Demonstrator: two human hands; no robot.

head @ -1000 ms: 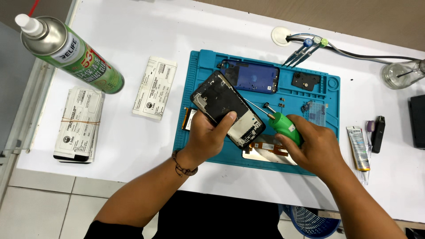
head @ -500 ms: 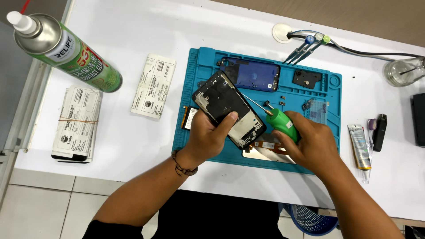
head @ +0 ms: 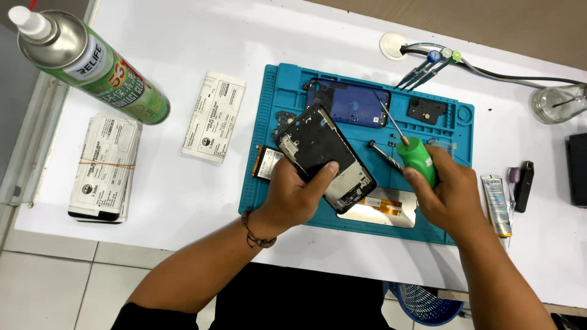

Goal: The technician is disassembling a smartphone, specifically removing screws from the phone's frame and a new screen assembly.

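Over the blue silicone work mat (head: 269, 116), the left hand (head: 293, 192) is closed around the lower edge of an opened black phone frame (head: 324, 156), thumb pressed on its upper face and the other fingers wrapped beneath, so that the frame sits tilted across the mat's middle with its far corner pointing toward the dark blue back cover (head: 348, 102). The right hand (head: 449, 195) is curled shut on a green-handled screwdriver (head: 416, 160), whose thin shaft (head: 388, 119) rises away from the frame and toward the back cover; the tip does not appear to touch anything. A frame like this looks light and thin, stiff along its metal rim but likely fragile across the middle (exposed boards and small connectors sit there), so the side rails are probably the safest place to grip, as the left hand does now. The screwdriver seems light and easy to roll between fingers. A battery (head: 267, 163) lies half under the frame, and a pale display panel (head: 379, 214) rests on the mat just beside the right hand. Off the mat, a green spray can (head: 92, 67) and a banded stack of white packets (head: 104, 168) lie well apart on the white table (head: 183, 195).
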